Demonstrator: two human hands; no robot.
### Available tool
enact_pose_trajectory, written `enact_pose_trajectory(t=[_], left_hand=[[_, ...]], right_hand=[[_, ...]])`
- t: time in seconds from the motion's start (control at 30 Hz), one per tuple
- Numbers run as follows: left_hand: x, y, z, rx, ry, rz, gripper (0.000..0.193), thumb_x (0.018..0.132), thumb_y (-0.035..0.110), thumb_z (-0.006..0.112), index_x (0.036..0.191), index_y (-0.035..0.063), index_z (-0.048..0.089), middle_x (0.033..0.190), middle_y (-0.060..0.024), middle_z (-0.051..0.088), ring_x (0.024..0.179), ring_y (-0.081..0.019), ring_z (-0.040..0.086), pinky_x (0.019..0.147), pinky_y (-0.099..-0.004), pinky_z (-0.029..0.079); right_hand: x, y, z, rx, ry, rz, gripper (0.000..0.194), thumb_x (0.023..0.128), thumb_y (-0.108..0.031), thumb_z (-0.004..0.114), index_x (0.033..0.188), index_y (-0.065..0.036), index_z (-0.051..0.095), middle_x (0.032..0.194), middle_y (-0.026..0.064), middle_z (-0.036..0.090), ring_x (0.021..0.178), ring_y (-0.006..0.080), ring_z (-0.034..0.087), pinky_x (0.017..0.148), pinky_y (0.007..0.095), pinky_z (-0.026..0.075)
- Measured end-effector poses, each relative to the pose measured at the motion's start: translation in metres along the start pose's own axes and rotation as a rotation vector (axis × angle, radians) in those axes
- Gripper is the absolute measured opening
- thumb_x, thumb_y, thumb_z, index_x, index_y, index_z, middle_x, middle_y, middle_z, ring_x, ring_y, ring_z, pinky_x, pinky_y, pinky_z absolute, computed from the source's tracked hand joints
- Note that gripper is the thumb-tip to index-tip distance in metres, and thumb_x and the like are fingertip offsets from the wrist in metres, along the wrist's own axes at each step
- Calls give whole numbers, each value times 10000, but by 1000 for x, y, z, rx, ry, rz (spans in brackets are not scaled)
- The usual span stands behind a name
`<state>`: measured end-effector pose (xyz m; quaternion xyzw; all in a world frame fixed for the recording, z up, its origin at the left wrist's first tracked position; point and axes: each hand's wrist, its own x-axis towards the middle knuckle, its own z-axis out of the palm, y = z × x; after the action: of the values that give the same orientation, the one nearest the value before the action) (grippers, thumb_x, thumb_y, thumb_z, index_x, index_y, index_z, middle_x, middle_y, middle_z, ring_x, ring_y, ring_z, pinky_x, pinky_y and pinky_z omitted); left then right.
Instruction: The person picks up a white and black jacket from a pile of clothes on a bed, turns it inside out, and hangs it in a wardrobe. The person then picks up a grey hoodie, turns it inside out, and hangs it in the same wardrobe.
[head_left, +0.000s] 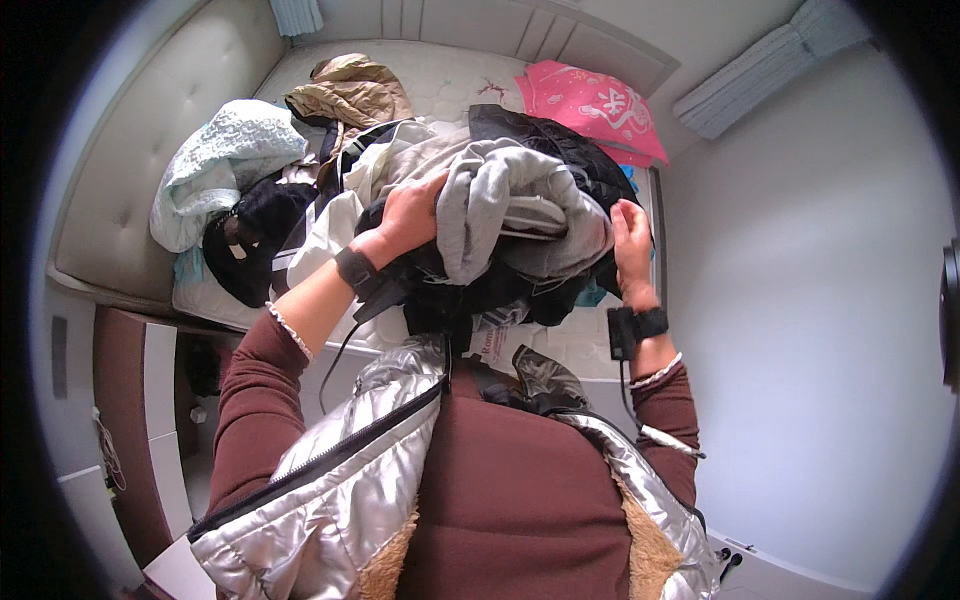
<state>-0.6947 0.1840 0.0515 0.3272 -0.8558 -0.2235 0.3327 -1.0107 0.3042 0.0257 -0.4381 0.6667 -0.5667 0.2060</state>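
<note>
A light grey fleece-like garment (487, 202) is bunched up over a heap of clothes in front of me. My left hand (412, 214) grips its left side, the fingertips hidden behind the cloth. At its right edge, my right hand (632, 238) has its fingers bent and appears to pinch the fabric. A pale loop with light bands (534, 217) shows in the garment's middle fold. Dark clothing (510, 296) hangs or lies just below it. Behind it spreads a black quilted jacket (547, 139), partly covered.
On the mattress (442, 71) lie a tan jacket (352, 94), a pale quilted bundle (225, 161), black clothing (270, 225) and a pink printed pillow (592, 105). A padded headboard (157, 165) rises at left, a white wall (795, 285) at right. Cables hang from both wristbands.
</note>
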Motion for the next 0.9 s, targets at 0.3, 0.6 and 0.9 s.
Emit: enact_pose_trajectory(t=[0.3,0.6,0.9], left_hand=[[-12,-6,-1,45,67,252,366,706,180,618,1048,58,571,872,-127,628,844,-284,594,735,-363,412],[-22,-14,-2,32,64,175,327,718,192,607,1022,80,563,857,-119,628,844,-284,593,738,-362,405],[-24,-30,-2,-17,-5,148,334,707,189,624,1015,77,558,866,-114,617,855,-276,583,758,-351,384]], right_hand=[[2,-15,28,303,-695,485,268,892,-216,541,1034,-2,620,890,-8,628,771,72,565,723,220,458],[-29,-9,0,-69,-948,214,838,566,-37,793,1307,-67,401,1210,27,508,1086,121,448,968,281,336],[-46,-6,28,-297,-771,108,606,597,-200,778,1141,-73,541,1047,88,612,967,207,573,864,318,429]])
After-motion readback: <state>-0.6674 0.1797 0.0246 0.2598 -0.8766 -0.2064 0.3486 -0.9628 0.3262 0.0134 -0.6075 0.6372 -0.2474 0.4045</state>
